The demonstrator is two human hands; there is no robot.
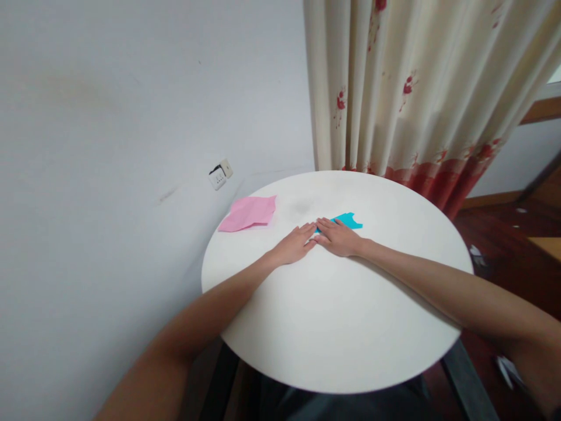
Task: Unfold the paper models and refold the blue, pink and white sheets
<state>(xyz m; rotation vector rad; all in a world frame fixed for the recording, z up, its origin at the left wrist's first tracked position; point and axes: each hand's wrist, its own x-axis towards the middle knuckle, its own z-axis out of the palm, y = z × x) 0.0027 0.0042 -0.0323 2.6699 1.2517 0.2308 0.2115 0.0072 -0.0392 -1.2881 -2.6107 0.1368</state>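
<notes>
A piece of blue paper (349, 220) with a notched right end lies on the white round table (337, 327). My right hand (337, 237) rests flat on its left part, fingers stretched out and pointing left. Beside it, my left hand (294, 244) lies flat with its fingers extended toward the right hand; the fingertips and thumbs of both hands meet or nearly meet. Whatever part of the blue paper lies beneath the hands is hidden. To the left of my left hand is a creased sheet of pink paper (249, 213), untouched by either hand.
A pale wall (131, 117) with a socket (217, 178) runs along the table's left side. A cream curtain (385, 88) with red flowers hangs behind the table. White scraps (508, 372) lie on the dark floor at the right.
</notes>
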